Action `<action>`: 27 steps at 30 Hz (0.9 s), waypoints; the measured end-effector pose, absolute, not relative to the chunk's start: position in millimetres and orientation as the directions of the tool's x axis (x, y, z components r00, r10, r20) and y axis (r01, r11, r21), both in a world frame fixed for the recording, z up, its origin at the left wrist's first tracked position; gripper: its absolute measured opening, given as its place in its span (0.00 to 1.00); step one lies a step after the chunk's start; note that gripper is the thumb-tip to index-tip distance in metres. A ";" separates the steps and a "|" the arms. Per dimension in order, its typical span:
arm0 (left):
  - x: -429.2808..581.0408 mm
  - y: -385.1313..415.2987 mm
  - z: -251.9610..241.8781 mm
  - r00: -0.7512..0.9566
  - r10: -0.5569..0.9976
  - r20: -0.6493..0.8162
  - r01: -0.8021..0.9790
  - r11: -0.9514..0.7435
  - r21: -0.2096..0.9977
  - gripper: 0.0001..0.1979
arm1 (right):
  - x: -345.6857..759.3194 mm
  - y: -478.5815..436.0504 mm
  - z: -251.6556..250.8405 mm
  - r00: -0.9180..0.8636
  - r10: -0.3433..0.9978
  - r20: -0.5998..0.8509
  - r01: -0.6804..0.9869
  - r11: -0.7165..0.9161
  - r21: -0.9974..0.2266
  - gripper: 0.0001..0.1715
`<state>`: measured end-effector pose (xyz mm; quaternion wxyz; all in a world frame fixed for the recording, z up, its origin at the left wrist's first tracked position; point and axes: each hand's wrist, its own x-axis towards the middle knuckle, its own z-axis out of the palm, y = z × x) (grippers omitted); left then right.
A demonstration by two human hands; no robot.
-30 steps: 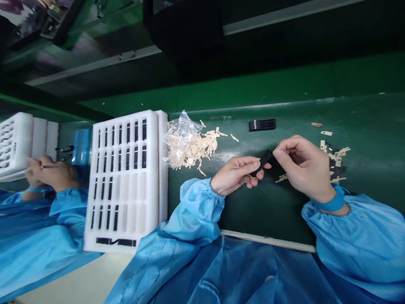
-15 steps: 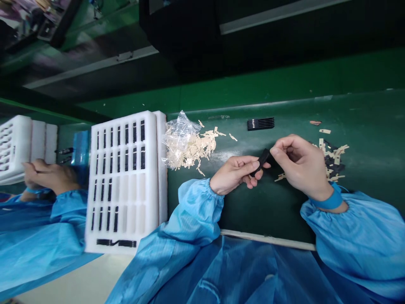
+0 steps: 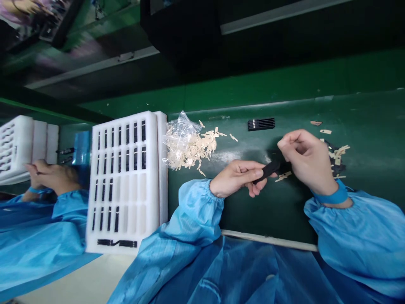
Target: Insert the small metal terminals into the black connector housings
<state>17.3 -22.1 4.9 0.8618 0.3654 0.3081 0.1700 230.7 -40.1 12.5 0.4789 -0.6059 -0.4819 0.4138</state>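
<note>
My left hand (image 3: 238,177) grips a small flat black piece (image 3: 269,171) between thumb and fingers, its far end pointing right. Just right of that end is my right hand (image 3: 305,156), thumb and forefinger pinched together; whatever they hold, if anything, is hidden. A few loose cream tabs (image 3: 283,176) lie on the green table between the hands. Beyond the hands sits a neat row of black strips (image 3: 261,124) with pale marks. Partly behind my right wrist is a pile of cream and black scraps (image 3: 339,156).
A clear plastic bag (image 3: 183,126) spills many cream tabs (image 3: 193,152) left of my left hand. Further left stands a white foam tray (image 3: 123,185) with black strips in several slots. A co-worker's hands (image 3: 52,175) are at the far left, near another white foam tray (image 3: 19,143).
My right hand has drawn a little to the right, away from the black piece. In my left hand the piece has turned from steeply slanted to nearly level.
</note>
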 end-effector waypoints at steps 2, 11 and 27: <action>16.8 -20.5 3.5 0.743 0.537 -0.399 -0.091 0.672 0.735 0.22 | 233.1 -39.4 12.4 0.227 0.973 -0.040 0.176 -0.081 -0.981 0.12; 15.4 -19.4 2.8 0.717 0.578 -0.390 -0.175 0.690 0.702 0.24 | 218.2 -53.7 12.7 -0.118 0.993 0.012 0.016 0.014 -1.000 0.22; 13.7 -22.1 2.3 0.783 0.490 -0.384 -0.087 0.697 0.712 0.24 | 213.6 -63.1 8.0 -0.206 0.975 -0.081 -0.271 -0.137 -0.953 0.14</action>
